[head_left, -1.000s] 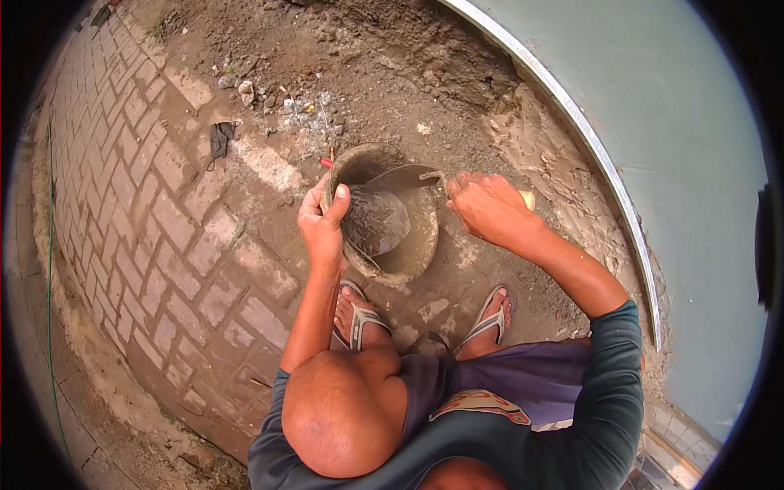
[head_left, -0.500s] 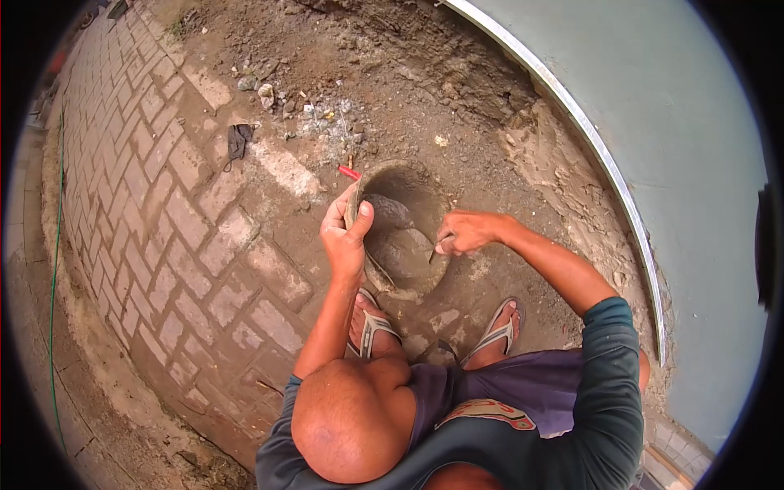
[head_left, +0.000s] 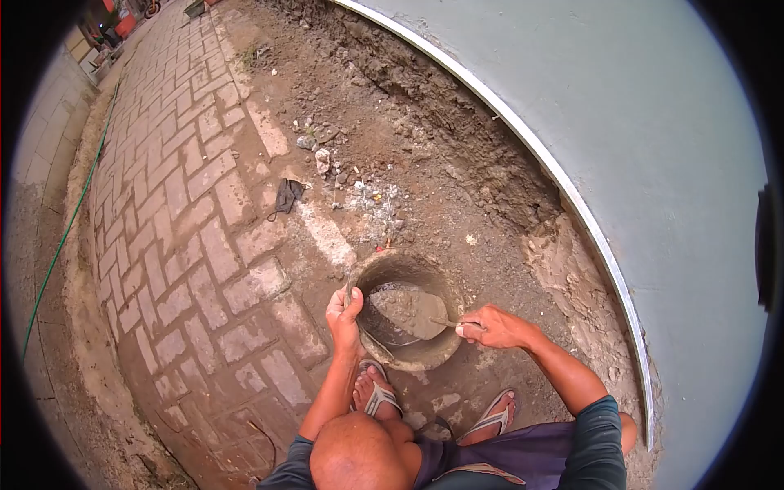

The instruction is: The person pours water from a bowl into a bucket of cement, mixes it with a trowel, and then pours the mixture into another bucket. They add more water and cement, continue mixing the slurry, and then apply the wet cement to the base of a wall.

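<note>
Sandaled feet [head_left: 380,398] planted on near side of bucket [head_left: 443,282]. Bucket's left rim clasped by left hand [head_left: 345,310]. Trowel [head_left: 412,315] gripped by handle in right hand [head_left: 493,327], mortar-coated blade held inside bucket. Black cloth [head_left: 287,197] seen farther off, near paving's [head_left: 175,306] right edge.

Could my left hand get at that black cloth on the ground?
Probably, but your left hand grips the bucket by its rim and would have to let go first. The black cloth lies uncovered, with nothing blocking it.
</note>
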The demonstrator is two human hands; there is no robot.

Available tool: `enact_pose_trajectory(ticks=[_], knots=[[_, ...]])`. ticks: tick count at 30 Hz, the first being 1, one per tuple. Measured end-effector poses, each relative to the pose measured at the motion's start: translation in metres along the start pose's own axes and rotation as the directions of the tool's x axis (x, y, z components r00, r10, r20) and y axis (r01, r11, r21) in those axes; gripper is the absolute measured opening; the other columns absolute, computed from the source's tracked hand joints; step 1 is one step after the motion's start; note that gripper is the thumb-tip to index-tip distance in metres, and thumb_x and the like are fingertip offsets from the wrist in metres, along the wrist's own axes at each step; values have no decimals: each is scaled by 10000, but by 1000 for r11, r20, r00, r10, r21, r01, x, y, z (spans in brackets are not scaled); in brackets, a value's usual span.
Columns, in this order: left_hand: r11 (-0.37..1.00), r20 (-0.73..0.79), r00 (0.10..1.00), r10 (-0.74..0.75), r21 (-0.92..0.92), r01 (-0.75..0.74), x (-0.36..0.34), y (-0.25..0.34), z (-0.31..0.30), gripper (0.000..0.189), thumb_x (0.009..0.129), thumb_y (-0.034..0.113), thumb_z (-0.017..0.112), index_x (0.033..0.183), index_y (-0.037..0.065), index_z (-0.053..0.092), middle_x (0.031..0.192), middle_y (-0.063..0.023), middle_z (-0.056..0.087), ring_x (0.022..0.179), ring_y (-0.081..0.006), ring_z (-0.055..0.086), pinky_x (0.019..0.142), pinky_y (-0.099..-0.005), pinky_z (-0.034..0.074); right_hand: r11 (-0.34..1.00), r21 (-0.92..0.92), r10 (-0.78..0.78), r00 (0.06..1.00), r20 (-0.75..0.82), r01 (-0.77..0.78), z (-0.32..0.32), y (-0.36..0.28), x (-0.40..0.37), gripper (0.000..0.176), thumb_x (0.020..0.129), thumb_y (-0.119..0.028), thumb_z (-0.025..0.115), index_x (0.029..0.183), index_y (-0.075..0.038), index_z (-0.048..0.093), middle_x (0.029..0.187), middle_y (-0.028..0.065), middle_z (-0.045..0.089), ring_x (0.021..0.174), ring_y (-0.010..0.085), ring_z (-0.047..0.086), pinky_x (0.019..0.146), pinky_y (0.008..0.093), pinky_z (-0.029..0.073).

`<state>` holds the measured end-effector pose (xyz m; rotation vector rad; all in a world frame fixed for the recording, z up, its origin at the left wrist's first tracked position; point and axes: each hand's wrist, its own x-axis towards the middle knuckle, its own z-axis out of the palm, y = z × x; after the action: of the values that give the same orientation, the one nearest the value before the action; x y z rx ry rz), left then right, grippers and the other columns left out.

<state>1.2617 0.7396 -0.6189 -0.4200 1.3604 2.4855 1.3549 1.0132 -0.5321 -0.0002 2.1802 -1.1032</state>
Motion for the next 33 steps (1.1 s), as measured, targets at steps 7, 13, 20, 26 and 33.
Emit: enact_pose_trajectory(ticks=[7,13,20,26,33], knots=[[972,50,999,3,-235,9,2,30,-6,268,922,124,700,1122,9,562,1045,-109,684,873,-183,671,780,-331,557,999,-3,52,999,-12,-52,-38,-39,0,444,1012,-406,509,839,-10,611,738,79,624,620,164,608,591,349,481],[963,-19,994,107,-246,-108,20,61,-22,193,966,139,648,1097,44,544,1072,-107,671,888,-184,669,782,-325,558,981,163,100,994,40,-105,-80,-61,33,363,1028,-355,528,983,-7,620,808,48,644,642,128,615,585,293,501],[985,-152,977,150,-62,-160,34,62,-42,283,931,215,717,1091,48,554,1025,-43,638,917,-137,618,805,-285,515,639,764,89,979,-185,86,-169,-13,98,337,1028,-313,532,1016,17,603,739,36,590,523,82,540,408,221,462],[978,-152,966,208,4,-210,25,63,-29,291,917,226,735,1099,38,610,1037,-36,646,925,-129,610,831,-284,496,614,697,140,817,-559,371,-160,6,33,316,1016,-311,541,1011,2,586,717,42,567,481,88,506,386,227,424],[975,-135,966,221,62,-215,24,60,-32,307,922,236,729,1114,39,594,1037,-34,638,911,-129,604,806,-276,497,830,523,387,876,-288,-195,-101,65,96,289,1020,-298,511,926,-37,589,717,13,588,539,93,530,446,265,439]])
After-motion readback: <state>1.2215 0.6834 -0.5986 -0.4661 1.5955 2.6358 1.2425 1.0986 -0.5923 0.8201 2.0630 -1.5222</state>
